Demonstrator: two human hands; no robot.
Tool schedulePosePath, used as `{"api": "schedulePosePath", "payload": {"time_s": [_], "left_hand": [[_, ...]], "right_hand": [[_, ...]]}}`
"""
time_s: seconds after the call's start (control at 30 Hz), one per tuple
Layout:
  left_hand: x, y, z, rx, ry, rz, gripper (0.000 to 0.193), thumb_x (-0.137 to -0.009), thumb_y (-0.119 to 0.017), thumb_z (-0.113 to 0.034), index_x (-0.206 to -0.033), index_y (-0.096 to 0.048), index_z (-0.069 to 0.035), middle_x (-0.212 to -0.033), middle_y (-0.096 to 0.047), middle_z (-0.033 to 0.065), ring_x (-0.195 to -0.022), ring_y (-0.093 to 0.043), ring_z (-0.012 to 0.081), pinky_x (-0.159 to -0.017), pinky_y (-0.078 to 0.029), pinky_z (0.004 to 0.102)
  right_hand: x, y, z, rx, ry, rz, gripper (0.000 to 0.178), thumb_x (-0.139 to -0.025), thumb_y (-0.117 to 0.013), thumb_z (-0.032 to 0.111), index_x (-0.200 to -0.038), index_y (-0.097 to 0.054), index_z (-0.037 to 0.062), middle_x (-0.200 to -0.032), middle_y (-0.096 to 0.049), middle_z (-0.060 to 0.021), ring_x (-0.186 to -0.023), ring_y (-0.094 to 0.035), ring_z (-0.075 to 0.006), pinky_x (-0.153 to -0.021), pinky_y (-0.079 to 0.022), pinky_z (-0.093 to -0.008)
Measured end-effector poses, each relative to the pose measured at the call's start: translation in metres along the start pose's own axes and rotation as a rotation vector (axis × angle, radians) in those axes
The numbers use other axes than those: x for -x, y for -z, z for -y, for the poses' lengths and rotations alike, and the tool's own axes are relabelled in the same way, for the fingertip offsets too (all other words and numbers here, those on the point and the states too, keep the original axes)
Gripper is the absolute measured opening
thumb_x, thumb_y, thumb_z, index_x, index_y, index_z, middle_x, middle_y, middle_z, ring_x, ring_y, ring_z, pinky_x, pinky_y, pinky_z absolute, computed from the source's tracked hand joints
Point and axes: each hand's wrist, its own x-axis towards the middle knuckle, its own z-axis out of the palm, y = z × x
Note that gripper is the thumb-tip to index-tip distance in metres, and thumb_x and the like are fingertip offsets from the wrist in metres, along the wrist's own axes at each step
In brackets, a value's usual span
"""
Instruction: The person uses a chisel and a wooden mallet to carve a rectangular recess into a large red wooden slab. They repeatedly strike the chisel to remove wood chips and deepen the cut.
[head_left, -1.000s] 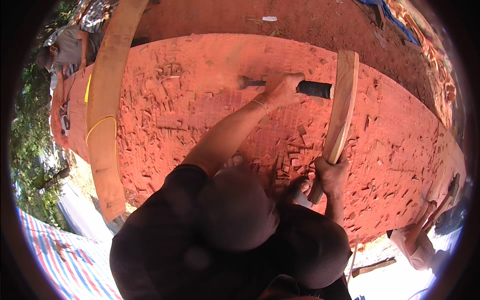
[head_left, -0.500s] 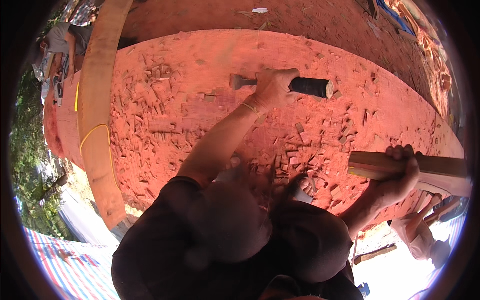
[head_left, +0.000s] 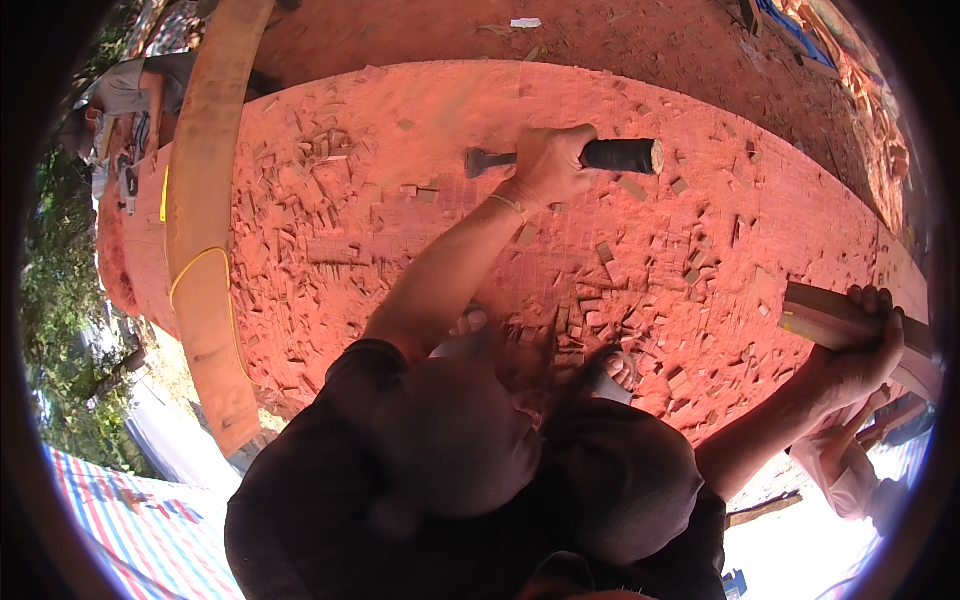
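Note:
My left hand (head_left: pixel 556 166) is closed round a chisel (head_left: pixel 620 156), held level a little above a broad reddish wooden slab (head_left: pixel 450 100). The flared metal blade sticks out to the left of my fist; the black-wrapped handle with its pale wooden end shows on the right. Over at the right edge, my right hand (head_left: pixel 872 350) grips a thick squared wooden block (head_left: pixel 825 308), raised and tilted; its far end runs out toward the rim of the picture. Small wood chips (head_left: pixel 600 315) lie scattered over the slab. My feet rest on it between the knees and the chips.
A long brown board (head_left: pixel 205 170) with a yellow cord (head_left: pixel 228 300) around it lies across the slab's left side. One person (head_left: pixel 140 90) bends at the far left, another (head_left: pixel 840 470) is at the lower right. A striped sheet (head_left: pixel 120 520) covers ground at lower left.
My right hand has swung the wooden block outward to the right, away from the chisel. My left hand and the chisel stay nearly in place.

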Motion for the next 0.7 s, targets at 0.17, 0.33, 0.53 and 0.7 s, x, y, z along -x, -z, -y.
{"api": "schedulePosePath", "payload": {"time_s": [0.17, 0.33, 0.53, 0.7], "left_hand": [[0.001, 0.0, 0.002, -0.006, -0.021, -0.083, 0.011, -0.072, -0.071, -0.011, -0.078, -0.063, -0.008, -0.067, -0.064, 0.0137, -0.065, -0.067, 0.0363, -0.056, -0.049, 0.0432], [0.005, -0.012, 0.002, -0.147, 0.016, 0.091, 0.013, -0.071, -0.072, -0.013, -0.076, -0.061, -0.008, -0.068, -0.065, 0.012, -0.066, -0.067, 0.0368, -0.058, -0.049, 0.0451], [0.002, -0.009, 0.007, -0.058, -0.014, -0.091, 0.014, -0.07, -0.072, -0.012, -0.075, -0.06, -0.009, -0.067, -0.063, 0.0131, -0.064, -0.066, 0.0359, -0.053, -0.048, 0.0448], [-0.001, -0.001, 0.008, -0.052, 0.041, 0.008, 0.013, -0.071, -0.072, -0.013, -0.076, -0.061, -0.009, -0.066, -0.064, 0.0129, -0.064, -0.066, 0.0366, -0.055, -0.049, 0.0445]], "right_hand": [[0.094, 0.02, -0.124, 1.012, -0.297, 0.751, 0.019, -0.079, -0.071, 0.009, -0.091, -0.061, 0.0003, -0.07, -0.063, -0.0046, -0.063, -0.061, -0.0138, -0.057, -0.049, -0.0332], [0.075, 0.119, -0.147, 0.734, -0.429, 0.58, 0.024, -0.08, -0.07, 0.013, -0.096, -0.06, -0.0005, -0.072, -0.063, -0.005, -0.061, -0.059, -0.0141, -0.057, -0.049, -0.0302], [0.023, 0.038, -0.053, 0.08, -0.184, 0.192, 0.022, -0.085, -0.066, 0.014, -0.098, -0.064, -0.0035, -0.075, -0.063, -0.0072, -0.07, -0.061, -0.0187, -0.071, -0.051, -0.0338], [0.1, 0.021, -0.129, 0.743, -0.39, 0.499, 0.027, -0.079, -0.07, 0.011, -0.101, -0.061, -0.0006, -0.078, -0.063, -0.0061, -0.07, -0.061, -0.0153, -0.066, -0.051, -0.035]]}}
